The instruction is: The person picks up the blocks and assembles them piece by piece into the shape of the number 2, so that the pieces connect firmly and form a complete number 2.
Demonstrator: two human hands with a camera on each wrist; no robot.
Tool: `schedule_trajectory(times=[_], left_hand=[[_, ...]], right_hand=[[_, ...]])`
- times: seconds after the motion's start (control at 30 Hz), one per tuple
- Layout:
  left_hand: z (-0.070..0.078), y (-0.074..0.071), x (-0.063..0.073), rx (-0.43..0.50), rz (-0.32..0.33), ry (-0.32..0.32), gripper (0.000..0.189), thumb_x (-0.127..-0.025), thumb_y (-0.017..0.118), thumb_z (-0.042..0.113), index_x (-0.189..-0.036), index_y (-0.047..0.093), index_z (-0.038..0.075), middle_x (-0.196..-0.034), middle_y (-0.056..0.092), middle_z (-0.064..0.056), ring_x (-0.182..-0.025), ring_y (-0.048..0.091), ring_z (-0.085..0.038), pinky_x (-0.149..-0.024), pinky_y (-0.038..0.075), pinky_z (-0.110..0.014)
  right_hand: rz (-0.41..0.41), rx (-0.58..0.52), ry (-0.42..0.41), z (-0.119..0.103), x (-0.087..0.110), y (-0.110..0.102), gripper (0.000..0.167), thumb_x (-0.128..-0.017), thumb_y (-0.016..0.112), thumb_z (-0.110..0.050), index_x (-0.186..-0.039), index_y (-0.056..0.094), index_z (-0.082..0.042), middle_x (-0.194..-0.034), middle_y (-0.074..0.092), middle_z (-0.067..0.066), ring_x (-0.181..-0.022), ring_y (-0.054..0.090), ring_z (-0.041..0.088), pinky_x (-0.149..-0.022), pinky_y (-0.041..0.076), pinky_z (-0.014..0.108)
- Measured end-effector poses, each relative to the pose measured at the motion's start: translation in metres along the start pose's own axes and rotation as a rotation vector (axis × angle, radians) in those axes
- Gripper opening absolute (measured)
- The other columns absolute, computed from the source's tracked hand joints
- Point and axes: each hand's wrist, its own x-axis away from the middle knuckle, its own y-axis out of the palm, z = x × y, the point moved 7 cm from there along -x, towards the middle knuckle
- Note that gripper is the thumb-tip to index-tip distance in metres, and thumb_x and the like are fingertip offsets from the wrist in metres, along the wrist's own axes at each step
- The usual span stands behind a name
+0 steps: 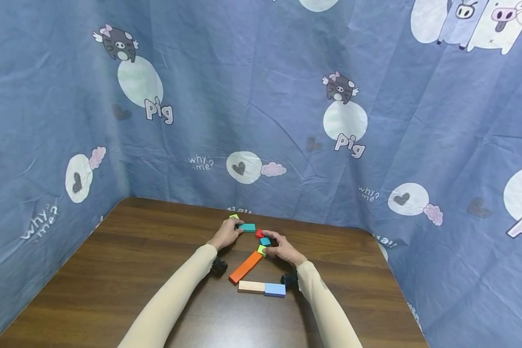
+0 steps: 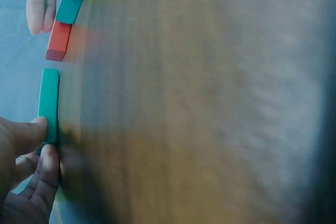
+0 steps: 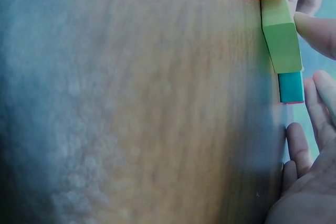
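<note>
My left hand pinches one end of a long teal block between thumb and fingers. Just behind that hand, a yellow-green block shows partly. To the right, a slanting row runs toward me: a red block, a blue block, a green block and a long orange block. My right hand lies along the row's right side, its thumb at the green block and its straight fingers beside the blue and red ones. In the left wrist view, a gap separates the teal block from the red block.
A beige block and a light blue block lie end to end near the orange block's front end. All rest on a brown wooden table. Behind it hangs a blue curtain with pig prints.
</note>
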Motion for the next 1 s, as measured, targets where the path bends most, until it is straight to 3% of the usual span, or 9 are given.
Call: schedule_trajectory(times=[0.27, 0.43, 0.83, 1.0], left_hand=[[-0.001, -0.002, 0.005, -0.021, -0.016, -0.003, 0.029, -0.092, 0.063, 0.009, -0.120, 0.064, 0.002, -0.121, 0.061, -0.015, -0.106, 0.057, -0.027, -0.091, 0.046, -0.042], [-0.002, -0.002, 0.008, -0.015, -0.018, 0.003, 0.029, -0.092, 0.063, 0.009, -0.121, 0.064, 0.003, -0.122, 0.060, -0.014, -0.108, 0.056, -0.027, -0.092, 0.045, -0.043], [-0.006, -0.001, 0.012, 0.029, -0.014, 0.047, 0.028, -0.092, 0.064, 0.009, -0.119, 0.065, 0.004, -0.114, 0.061, -0.011, -0.088, 0.057, -0.018, -0.080, 0.048, -0.037], [-0.007, 0.000, 0.012, 0.048, -0.030, 0.038, 0.028, -0.091, 0.065, 0.011, -0.119, 0.065, 0.007, -0.111, 0.060, -0.008, -0.086, 0.056, -0.015, -0.078, 0.048, -0.034]], right_hand=[[-0.062, -0.031, -0.003, -0.031, 0.015, 0.000, 0.063, -0.087, 0.066, -0.005, -0.143, 0.039, 0.000, -0.148, 0.037, 0.024, -0.135, 0.032, 0.041, -0.109, 0.024, 0.058], [-0.055, -0.033, -0.003, -0.031, 0.016, -0.001, 0.062, -0.086, 0.067, -0.004, -0.143, 0.041, -0.001, -0.148, 0.039, 0.022, -0.135, 0.033, 0.040, -0.109, 0.024, 0.057], [-0.076, -0.014, -0.011, -0.033, 0.017, 0.000, 0.064, -0.087, 0.066, -0.005, -0.144, 0.037, 0.001, -0.149, 0.036, 0.024, -0.135, 0.032, 0.041, -0.109, 0.024, 0.057], [-0.082, -0.011, -0.014, -0.033, 0.016, 0.001, 0.065, -0.088, 0.066, -0.005, -0.145, 0.036, 0.002, -0.150, 0.035, 0.024, -0.137, 0.031, 0.041, -0.110, 0.021, 0.058]])
